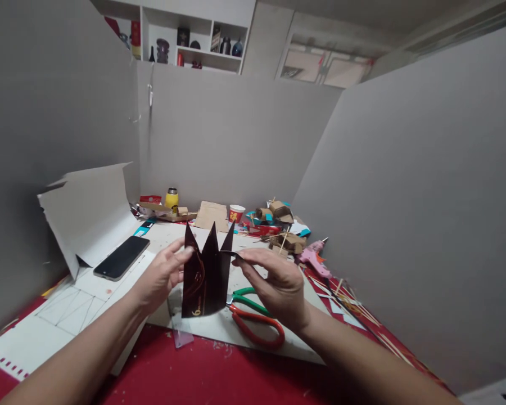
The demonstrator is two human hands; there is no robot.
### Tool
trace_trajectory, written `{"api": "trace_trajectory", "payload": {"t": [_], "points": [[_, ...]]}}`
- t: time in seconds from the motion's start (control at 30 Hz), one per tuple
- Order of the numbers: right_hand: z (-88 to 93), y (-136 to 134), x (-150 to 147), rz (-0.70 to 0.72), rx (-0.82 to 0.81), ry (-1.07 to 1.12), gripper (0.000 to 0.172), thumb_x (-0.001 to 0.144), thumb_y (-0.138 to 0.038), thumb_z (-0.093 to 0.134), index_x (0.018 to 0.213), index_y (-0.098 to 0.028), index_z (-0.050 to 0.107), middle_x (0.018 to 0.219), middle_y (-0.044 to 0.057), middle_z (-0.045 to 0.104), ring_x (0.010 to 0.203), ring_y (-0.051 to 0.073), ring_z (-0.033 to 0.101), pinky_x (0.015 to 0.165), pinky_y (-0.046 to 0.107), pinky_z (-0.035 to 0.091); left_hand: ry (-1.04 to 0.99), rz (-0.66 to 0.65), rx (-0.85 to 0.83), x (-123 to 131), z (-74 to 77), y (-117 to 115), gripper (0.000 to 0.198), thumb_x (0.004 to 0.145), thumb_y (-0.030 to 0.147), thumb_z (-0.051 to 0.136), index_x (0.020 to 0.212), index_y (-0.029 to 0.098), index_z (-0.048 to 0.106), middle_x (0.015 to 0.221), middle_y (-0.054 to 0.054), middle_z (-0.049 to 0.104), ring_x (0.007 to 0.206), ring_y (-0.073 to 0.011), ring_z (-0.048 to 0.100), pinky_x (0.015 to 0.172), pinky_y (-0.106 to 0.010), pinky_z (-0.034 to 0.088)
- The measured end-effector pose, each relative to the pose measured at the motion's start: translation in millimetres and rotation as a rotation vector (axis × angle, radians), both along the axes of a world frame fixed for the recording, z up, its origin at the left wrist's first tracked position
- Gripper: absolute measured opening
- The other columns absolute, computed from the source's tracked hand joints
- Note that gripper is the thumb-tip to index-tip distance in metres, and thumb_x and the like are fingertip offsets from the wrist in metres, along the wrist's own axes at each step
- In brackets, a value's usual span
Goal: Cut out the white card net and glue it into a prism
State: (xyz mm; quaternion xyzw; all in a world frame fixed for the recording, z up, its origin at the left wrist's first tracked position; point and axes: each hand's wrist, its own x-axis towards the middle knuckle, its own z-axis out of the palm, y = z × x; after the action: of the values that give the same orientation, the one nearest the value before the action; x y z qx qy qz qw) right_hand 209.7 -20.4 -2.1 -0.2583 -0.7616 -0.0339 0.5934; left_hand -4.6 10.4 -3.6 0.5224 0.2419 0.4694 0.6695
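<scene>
Fingers (177, 265) of your left hand (162, 275) are curled loosely on the left edge of the dark card box (206, 284), thumb near its top; the right hand's (280, 281) thumb and forefinger are nearly together, pinching the end of one bent flap (226, 253). Box is mid-view between your hands, over the white board (244, 244), long axis roughly 12 to 6, points toward 12; can't tell if its base touches anything. From your left fingers the box body lies at 3 o'clock; from your right ones, about 8, with only the flap reaching across, its own line near 9 to 3. So left is nearer the body, right has just the flap. Scissors (236, 310) lie at 5 o'clock from the box, blades hidden behind it; red tabletop (172, 371) shows at 6.
</scene>
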Motion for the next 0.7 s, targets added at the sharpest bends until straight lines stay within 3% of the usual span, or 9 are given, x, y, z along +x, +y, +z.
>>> {"api": "trace_trajectory", "payload": {"t": [0.13, 0.3, 0.5, 0.7], "points": [[-2.4, -3, -9, 0.046, 0.010, -0.084, 0.032, 0.079, 0.000, 0.060, 0.101, -0.022, 0.065, 0.083, 0.006, 0.071, 0.077, 0.017, 0.067, 0.068, 0.031, 0.057, 0.065, -0.071, 0.056, 6, -7.6, -3, 0.032, 0.075, 0.025, 0.072, 0.106, 0.016, 0.067, 0.098, -0.008, 0.072, 0.091, -0.0212, 0.064, 0.087, -0.033, 0.044], [-3.5, -4, -17, 0.052, 0.090, -0.269, 0.027, 0.081, -0.001, 0.057, 0.102, -0.017, 0.063, 0.089, 0.012, 0.070, 0.081, 0.017, 0.067, 0.066, 0.028, 0.057, 0.068, 0.050, 0.019, 7, -16.6, -1, 0.019, 0.071, 0.025, 0.074, 0.086, 0.013, 0.071, 0.085, -0.007, 0.073, 0.080, -0.0207, 0.064, 0.080, -0.033, 0.046], [-14.5, 1, -15, -0.009, 0.183, -0.418, 0.023, 0.082, -0.005, 0.058, 0.102, -0.015, 0.065, 0.094, 0.014, 0.070, 0.081, 0.019, 0.066, 0.066, 0.031, 0.057, 0.025, 0.071, -0.016, 3, -13.2, -2, 0.015, 0.072, 0.023, 0.073, 0.084, 0.014, 0.070, 0.080, -0.006, 0.073, 0.074, -0.0186, 0.064, 0.075, -0.031, 0.048], [-19.0, 2, -8, 0.017, 0.217, -0.457, 0.027, 0.082, -0.006, 0.060, 0.107, -0.014, 0.064, 0.099, 0.014, 0.069, 0.085, 0.020, 0.065, 0.068, 0.033, 0.056, -0.016, 0.056, -0.095, 4, -8.9, -4, 0.017, 0.068, 0.020, 0.076, 0.082, 0.014, 0.071, 0.079, -0.006, 0.074, 0.072, -0.0176, 0.064, 0.073, -0.030, 0.049]]}}
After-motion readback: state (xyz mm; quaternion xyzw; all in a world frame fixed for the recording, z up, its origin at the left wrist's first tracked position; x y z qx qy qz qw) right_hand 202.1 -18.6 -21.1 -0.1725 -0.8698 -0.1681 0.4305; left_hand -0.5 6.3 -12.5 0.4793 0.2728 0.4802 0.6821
